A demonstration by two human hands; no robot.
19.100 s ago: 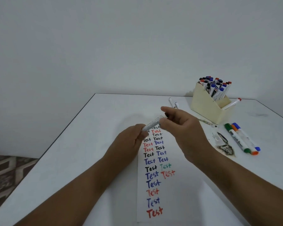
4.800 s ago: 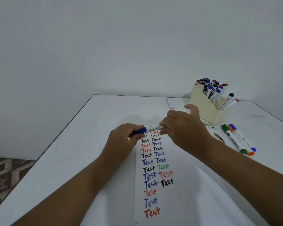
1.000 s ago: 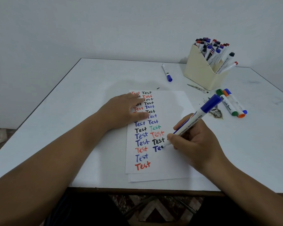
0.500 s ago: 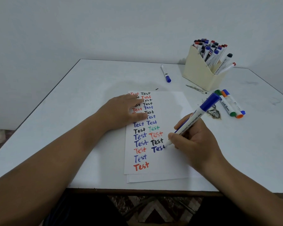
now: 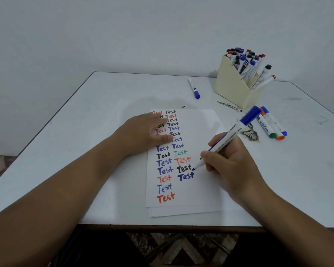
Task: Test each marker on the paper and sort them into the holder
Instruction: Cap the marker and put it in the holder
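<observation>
right hand (image 5: pixel 229 162) pinches marker (image 5: pixel 227 140) | left hand (image 5: pixel 145 133) flat on paper (image 5: pixel 197 191) | marker likely light, stiff; grip mid-barrel, tip just right of paper's words

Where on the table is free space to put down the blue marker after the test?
Bare table lies left of the paper, beyond the left hand. Another patch lies right of the right hand, nearer than the three loose markers. It is crowded around the holder.

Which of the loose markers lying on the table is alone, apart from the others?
The blue-capped marker left of the holder. It lies by itself beyond the paper, while the other three loose markers lie side by side, right of the holder.
</observation>
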